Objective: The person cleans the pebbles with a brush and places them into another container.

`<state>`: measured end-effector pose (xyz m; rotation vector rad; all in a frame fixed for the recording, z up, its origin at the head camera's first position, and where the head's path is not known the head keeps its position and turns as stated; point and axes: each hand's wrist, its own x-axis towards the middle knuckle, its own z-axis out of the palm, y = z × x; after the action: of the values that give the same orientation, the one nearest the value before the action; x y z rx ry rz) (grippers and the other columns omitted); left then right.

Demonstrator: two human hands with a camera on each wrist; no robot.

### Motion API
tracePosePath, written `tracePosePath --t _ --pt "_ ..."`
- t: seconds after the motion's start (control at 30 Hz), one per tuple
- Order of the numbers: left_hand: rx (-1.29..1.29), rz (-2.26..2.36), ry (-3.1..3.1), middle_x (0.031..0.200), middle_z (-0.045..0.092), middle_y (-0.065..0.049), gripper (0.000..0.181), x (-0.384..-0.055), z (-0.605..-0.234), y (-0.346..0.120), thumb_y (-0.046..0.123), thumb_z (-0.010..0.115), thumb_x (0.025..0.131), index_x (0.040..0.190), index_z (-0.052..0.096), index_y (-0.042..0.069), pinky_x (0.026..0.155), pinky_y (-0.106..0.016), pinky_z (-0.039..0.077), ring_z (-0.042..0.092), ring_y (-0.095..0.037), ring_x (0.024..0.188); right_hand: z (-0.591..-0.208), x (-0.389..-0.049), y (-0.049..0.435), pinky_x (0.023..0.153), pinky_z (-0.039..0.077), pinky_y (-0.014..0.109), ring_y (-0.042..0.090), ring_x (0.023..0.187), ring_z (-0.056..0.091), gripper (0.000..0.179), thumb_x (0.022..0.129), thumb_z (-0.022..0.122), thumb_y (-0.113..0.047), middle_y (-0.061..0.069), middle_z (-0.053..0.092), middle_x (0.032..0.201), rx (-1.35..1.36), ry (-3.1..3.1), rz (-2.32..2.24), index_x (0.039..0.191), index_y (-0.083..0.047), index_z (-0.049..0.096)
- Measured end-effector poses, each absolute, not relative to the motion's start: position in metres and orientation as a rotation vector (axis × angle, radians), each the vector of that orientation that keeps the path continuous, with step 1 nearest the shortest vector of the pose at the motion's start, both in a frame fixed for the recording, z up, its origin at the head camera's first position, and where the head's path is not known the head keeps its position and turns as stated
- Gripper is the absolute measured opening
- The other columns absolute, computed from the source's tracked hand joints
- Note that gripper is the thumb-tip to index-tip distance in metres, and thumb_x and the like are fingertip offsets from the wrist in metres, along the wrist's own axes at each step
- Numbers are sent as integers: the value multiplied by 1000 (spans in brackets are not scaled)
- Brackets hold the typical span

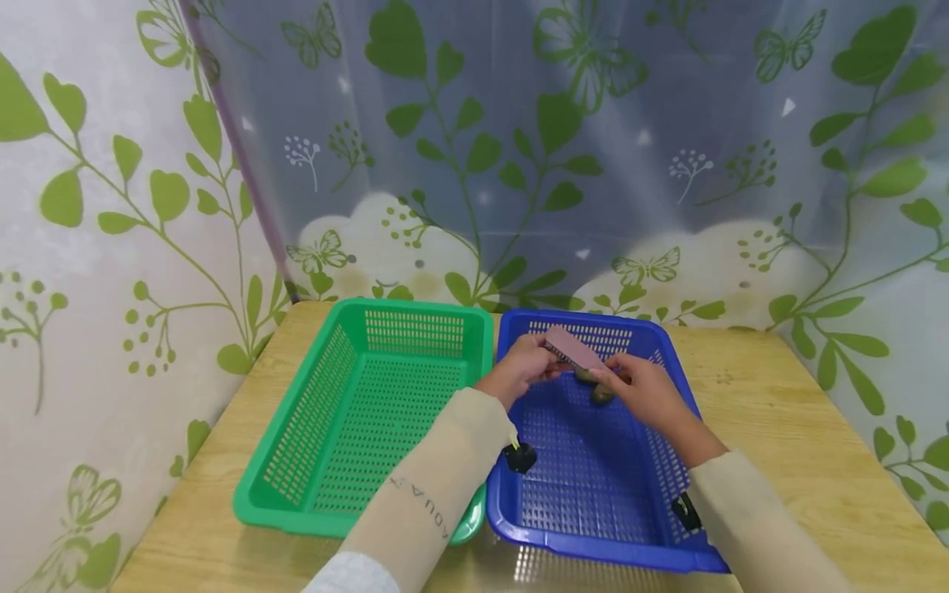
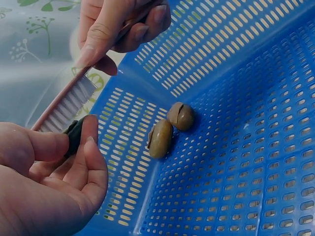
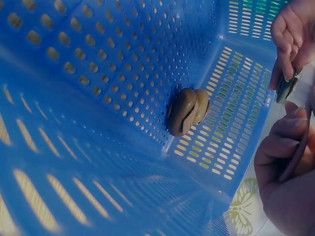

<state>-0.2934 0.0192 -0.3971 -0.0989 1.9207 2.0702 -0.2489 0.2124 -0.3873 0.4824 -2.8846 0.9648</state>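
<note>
Over the far end of the blue basket [image 1: 593, 539], my right hand [image 1: 645, 391] grips a pink brush [image 1: 574, 347] by its handle, with white bristles [image 2: 74, 103] facing down and toward the basket. Between its thumb and fingers, my left hand [image 1: 526, 362] pinches a small dark green shell-like piece [image 2: 75, 136]. The bristle end of the brush is right at that piece in the left wrist view. Below the hands, two rounded olive-brown shell-like pieces [image 2: 161, 138] lie side by side in the basket's far corner, each with a slit or flap on its side.
To the left stands a green slotted basket [image 1: 259, 512], its rim close beside the blue one. Both stand on a wooden table [image 1: 786, 428]. A leaf-patterned curtain [image 1: 474, 148] hangs behind the table. Black wrist-camera parts [image 1: 521, 458] hang near the blue rim.
</note>
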Motion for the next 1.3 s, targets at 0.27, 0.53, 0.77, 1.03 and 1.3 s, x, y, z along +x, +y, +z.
tracePosePath --t 0.27,0.53,0.77,1.03,1.3 --pt "-58 1974 1963 110 70 -15 38 -292 -393 18 -2 47 99 135 56 5 66 -22 50 69 -26 100 -386 -252 215 51 33 31 16 53 40 39 98 56 -40 0 48 61 416 -2922 904 103 -3 66" --pt "-72 1973 1981 110 71 -15 44 -289 -397 17 2 47 100 144 44 3 58 -17 47 71 -15 86 -384 -249 215 54 39 32 18 60 50 48 100 51 -42 8 65 77 296 -2945 845 113 2 64" --pt "-82 1975 1983 112 70 -16 45 -290 -397 19 2 48 100 145 43 3 61 -19 47 71 -20 94 -382 -249 216 57 39 34 19 63 50 51 101 49 -44 7 60 75 277 -2891 820 112 4 61" --pt "-93 1959 2013 103 73 -14 34 -288 -400 18 0 49 98 131 59 3 57 -18 46 71 -22 89 -386 -247 210 53 35 31 16 56 42 43 99 53 -42 0 51 64 412 -2911 931 107 -2 64" --pt "-100 1985 1990 103 72 -15 32 -291 -397 18 -2 50 97 126 62 3 58 -19 47 70 -22 87 -388 -251 209 52 34 30 15 55 40 42 99 53 -42 -1 48 62 439 -2897 907 105 -2 66"
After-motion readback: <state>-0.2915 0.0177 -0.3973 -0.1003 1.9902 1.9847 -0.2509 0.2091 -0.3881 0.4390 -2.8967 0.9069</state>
